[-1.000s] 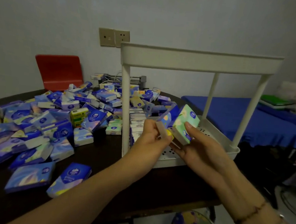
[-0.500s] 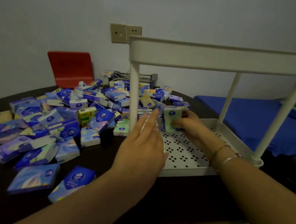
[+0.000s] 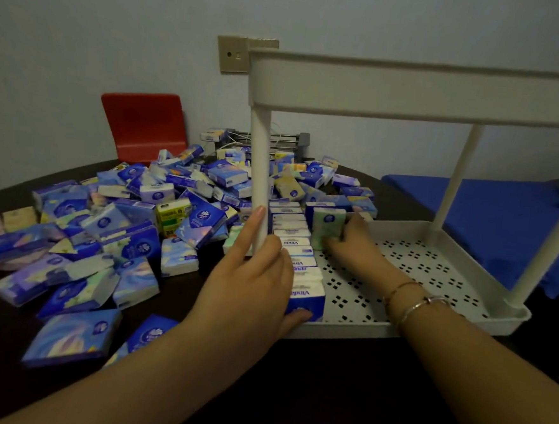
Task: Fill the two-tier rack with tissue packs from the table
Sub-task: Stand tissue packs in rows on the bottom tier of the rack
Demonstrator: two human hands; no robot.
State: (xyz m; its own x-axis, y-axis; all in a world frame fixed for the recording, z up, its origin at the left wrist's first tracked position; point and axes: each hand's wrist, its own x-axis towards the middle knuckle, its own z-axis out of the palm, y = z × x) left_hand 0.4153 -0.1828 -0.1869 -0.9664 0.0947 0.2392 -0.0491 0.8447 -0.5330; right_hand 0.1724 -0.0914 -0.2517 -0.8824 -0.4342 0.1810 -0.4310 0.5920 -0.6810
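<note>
Dark wood table [image 3: 341, 391] carries heaped tissue packs [image 3: 132, 221] at nine o'clock; right hand [image 3: 352, 241] pinches a green pack [image 3: 326, 226] inside the rack [image 3: 449, 276], left hand [image 3: 250, 276] spread against the standing row [image 3: 296, 256].

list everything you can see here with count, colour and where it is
two-tier rack: one, white, on the table's right side, lower tray perforated
row of tissue packs: one row, count unclear, blue and white, on edge along the lower tray's left wall
green tissue pack: one, pale green, upright at the tray's back left, beside the row
loose tissue packs: many, mostly blue and purple, heaped on the table left of the rack
table: one, dark brown
red chair: one, behind the table
wall sockets: two, beige, on the wall
blue bed: one, at right
left hand: against the row's near end
right hand: holds the green tissue pack
</note>
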